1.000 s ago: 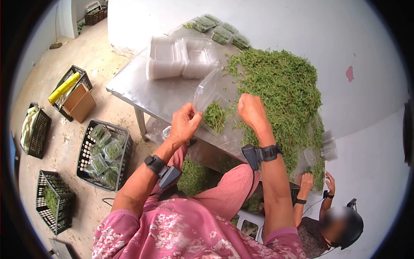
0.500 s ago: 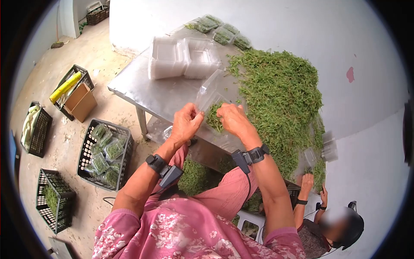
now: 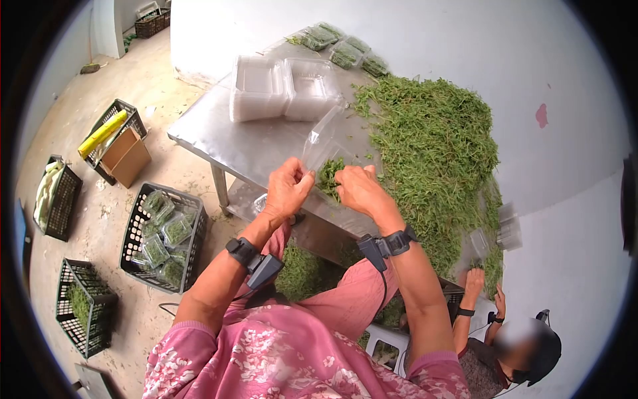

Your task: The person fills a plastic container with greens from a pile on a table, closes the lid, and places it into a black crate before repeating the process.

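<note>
A clear plastic clamshell box point(image 3: 322, 137) lies open on the metal table, its lid raised toward the far side. Inside its near part sits a small bunch of green shoots point(image 3: 328, 178). My left hand point(image 3: 290, 189) is closed in a pinch at the box's left edge; the fingertips partly hide what they grip. On the other side, my right hand point(image 3: 363, 190) has its fingers curled down against the shoots, knuckles up, which hides the tips. A large heap of the same shoots point(image 3: 432, 153) spreads to the right of the box.
Stacked empty clamshell boxes point(image 3: 258, 90) stand on the metal table point(image 3: 199, 130); filled boxes point(image 3: 345, 52) lie at its far end. A crate point(image 3: 193, 259) of filled boxes and other crates stand on the floor at left. A co-worker point(image 3: 522, 352) handles shoots at lower right.
My right hand has shifted slightly over the shoots, and the bunch in the box has changed shape a little. My left hand stays in place.
</note>
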### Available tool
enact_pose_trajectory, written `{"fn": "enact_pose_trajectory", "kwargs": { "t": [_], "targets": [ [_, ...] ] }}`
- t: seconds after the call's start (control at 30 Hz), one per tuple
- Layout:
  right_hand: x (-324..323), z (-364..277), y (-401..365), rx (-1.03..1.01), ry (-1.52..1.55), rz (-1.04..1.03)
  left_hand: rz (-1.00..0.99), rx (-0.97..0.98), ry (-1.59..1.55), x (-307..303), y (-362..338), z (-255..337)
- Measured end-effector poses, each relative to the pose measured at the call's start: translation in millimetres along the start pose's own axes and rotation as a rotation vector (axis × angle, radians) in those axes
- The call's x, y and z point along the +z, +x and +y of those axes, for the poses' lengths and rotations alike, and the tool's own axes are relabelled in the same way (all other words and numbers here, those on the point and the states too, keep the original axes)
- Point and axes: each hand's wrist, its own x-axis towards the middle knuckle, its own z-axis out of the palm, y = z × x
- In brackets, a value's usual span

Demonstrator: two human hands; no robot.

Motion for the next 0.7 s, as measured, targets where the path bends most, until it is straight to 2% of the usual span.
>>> {"fn": "enact_pose_trajectory", "kwargs": {
  "t": [0.1,0.2,0.4,0.5,0.6,0.7],
  "targets": [
    [-11.6,18.9,-8.3,0.052,0.289,0.258,-0.004,-0.018,-0.005,1.0,-0.5,0.7],
    [-22.2,42.4,-10.9,0.187,0.279,0.469,-0.011,0.008,0.008,1.3,-0.7,-1.2],
    [-7.9,59.3,-12.7,0.273,0.342,0.223,-0.02,0.05,0.039,1.2,0.6,-6.1],
    [0.6,48.0,-12.1,0.214,0.226,0.325,-0.002,0.004,0.011,1.7,-0.5,0.2],
    [4.5,39.5,-7.9,0.207,0.013,0.161,-0.006,-0.001,0.03,0.9,-0.1,2.6],
    [2.5,37.8,-9.4,0.19,-0.008,0.216,-0.006,0.009,0.036,0.2,-0.5,2.9]
  ]
}}
